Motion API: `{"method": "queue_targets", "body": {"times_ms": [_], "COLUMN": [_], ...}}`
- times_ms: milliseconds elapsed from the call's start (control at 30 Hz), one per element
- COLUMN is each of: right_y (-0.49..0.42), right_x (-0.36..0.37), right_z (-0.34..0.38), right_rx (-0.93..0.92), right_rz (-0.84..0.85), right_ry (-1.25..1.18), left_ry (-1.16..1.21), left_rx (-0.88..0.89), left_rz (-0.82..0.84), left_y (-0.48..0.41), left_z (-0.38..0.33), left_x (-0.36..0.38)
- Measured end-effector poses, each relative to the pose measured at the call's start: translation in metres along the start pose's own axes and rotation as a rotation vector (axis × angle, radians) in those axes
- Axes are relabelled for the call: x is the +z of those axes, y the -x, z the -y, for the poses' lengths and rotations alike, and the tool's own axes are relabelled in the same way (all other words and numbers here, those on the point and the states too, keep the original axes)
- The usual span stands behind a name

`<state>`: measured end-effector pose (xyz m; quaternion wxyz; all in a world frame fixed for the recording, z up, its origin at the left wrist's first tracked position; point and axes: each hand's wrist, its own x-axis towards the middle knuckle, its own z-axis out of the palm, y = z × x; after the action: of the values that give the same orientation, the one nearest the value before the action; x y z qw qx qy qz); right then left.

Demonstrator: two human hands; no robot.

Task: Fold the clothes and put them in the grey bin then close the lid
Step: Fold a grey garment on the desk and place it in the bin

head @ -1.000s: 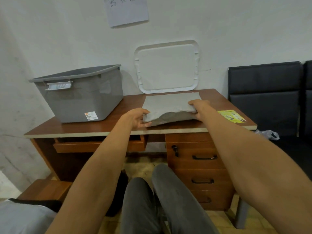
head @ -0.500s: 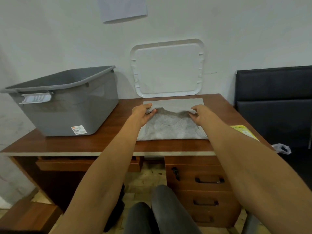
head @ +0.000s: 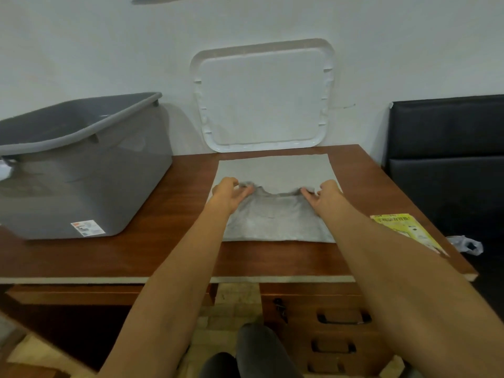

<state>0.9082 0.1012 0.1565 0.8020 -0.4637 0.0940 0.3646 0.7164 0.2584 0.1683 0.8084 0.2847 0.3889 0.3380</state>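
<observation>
Reddish-brown wooden counter [head: 163, 255] against a white wall: at its middle lies a light grey fabric garment [head: 275, 216], its near half doubled over the far half, which lies flat toward the wall. A person's left hand [head: 229, 193] and right hand [head: 323, 195] each pinch a bunched end of the turned-over edge, fingers curled on the cloth and forearms reaching over the counter's front lip.

The fold appears to be midway. The upper layer is being lined up, and nothing has yet gone to the bin. The next move probably calls for laying that edge down square and smoothing it, with perhaps one more fold before the bundle is lifted leftward.

Left of the garment, well apart from it, stands an open grey plastic bin [head: 81, 165]. Its rim rides high, so the bundle would have to clear the wall, and its inside is only partly in view. Behind the garment a white plastic lid [head: 261, 96] leans upright on the wall, its foot near the garment's far edge. Right of the garment a yellow printed leaflet [head: 403, 230] lies by the counter's side edge, with a black padded seat back [head: 447, 148] beyond. Bare wood between garment and bin leaves room for the carry, and the garment's near edge sits back from the front lip.
</observation>
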Motion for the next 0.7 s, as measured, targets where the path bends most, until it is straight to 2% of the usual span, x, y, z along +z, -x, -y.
{"method": "queue_targets", "body": {"times_ms": [67,200,300,367,400,467,533,600,700], "right_y": [0.002,0.012,0.003,0.000,-0.002,-0.002,-0.004,-0.008,-0.005], "right_x": [0.007,0.022,0.025,0.018,0.013,0.006,0.002,-0.001,-0.003], "right_z": [0.003,0.002,-0.006,-0.013,-0.018,-0.028,-0.040,-0.050,-0.048], "right_rx": [-0.018,-0.130,-0.376,-0.691,-0.841,-0.994,-0.948,-0.841,-0.805], "right_rz": [-0.091,-0.045,-0.039,-0.019,0.005,0.097,0.235,0.328,0.323], "right_ry": [-0.040,-0.058,0.340,0.788,1.032,1.438,1.736,1.976,2.047], "left_ry": [0.011,-0.165,-0.819,-1.212,-1.385,-1.740,-1.986,-2.038,-1.991], "left_rx": [0.060,0.308,0.662,0.825,0.819,0.696,0.657,0.641,0.616], "left_rz": [-0.015,-0.060,-0.107,0.057,0.155,0.253,0.205,0.178,0.132], "left_y": [-0.004,-0.016,-0.018,-0.017,-0.019,-0.023,-0.022,-0.016,-0.007], "left_z": [0.005,0.014,0.022,0.029,0.034,0.047,0.056,0.058,0.052], "left_x": [0.002,0.005,-0.002,-0.009,-0.012,-0.018,-0.019,-0.018,-0.022]}}
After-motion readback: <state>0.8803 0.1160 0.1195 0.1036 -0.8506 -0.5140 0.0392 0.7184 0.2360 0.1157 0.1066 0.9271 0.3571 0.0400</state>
